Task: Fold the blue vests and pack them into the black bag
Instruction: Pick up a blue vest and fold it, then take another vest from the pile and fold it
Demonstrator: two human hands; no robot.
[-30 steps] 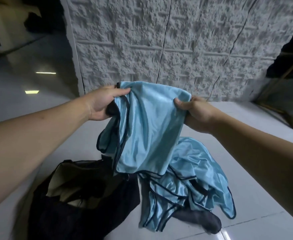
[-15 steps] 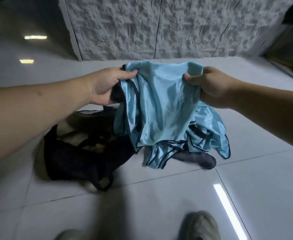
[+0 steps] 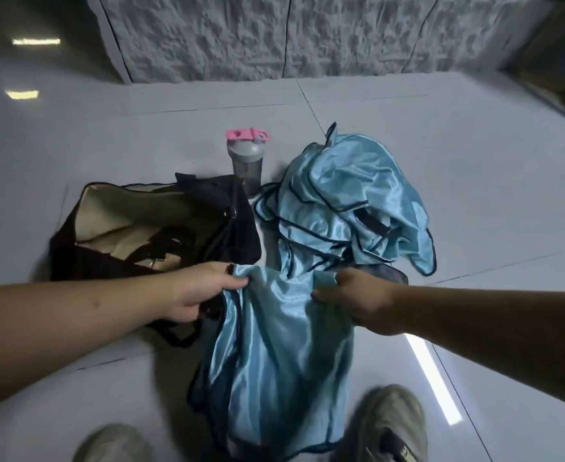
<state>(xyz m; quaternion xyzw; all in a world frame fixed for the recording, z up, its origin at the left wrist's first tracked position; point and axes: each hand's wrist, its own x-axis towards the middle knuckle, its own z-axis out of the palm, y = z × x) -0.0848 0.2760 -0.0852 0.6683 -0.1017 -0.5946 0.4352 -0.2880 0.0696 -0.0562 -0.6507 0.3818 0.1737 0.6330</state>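
Note:
A shiny blue vest (image 3: 274, 361) with dark trim hangs between my hands, its lower edge down near my shoes. My left hand (image 3: 194, 291) grips its top left corner. My right hand (image 3: 354, 298) grips the top right edge, with a fold of cloth bunched in the fingers. Behind the held vest, a heap of several more blue vests (image 3: 348, 205) lies crumpled on the floor. The black bag (image 3: 227, 228) sits open on the floor to the left of the heap, its tan lining showing.
A grey shaker bottle (image 3: 246, 161) with a pink lid stands upright between the bag and the heap. My two shoes (image 3: 384, 425) are at the bottom of the view. A rough stone wall (image 3: 274, 35) runs along the back of the grey tiled floor.
The view has tilted downward and my hands have lowered the vest, which now hangs lower and longer in front of my feet. The bottle has come into view.

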